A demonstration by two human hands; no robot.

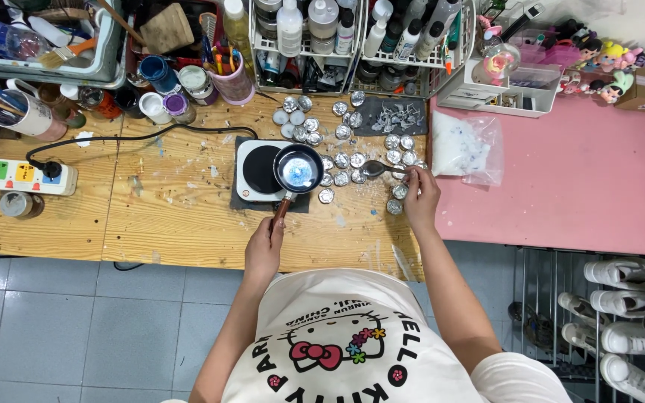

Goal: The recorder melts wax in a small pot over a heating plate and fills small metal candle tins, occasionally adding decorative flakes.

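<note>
1. At the front edge of the wooden workbench (173, 224), the left hand (263, 250) is closed around the brown handle of a small dark saucepan (298, 169), which sits partly over a white hotplate (257, 170) and holds a pale bluish, glossy liquid.
2. The right hand (421, 195) grips a metal spoon (378, 169), its bowl lying among the small round foil cups (345, 160) just right of the pan.
3. Judging by their look, many cups appear already filled with something pale, but the liquid in the pan suggests pouring is not finished.
4. Whether each cup is full is too small to tell, and the spoon's contents cannot be made out.
5. A clear bag of white granules (463, 145) lies on the pink table (584, 186).
</note>
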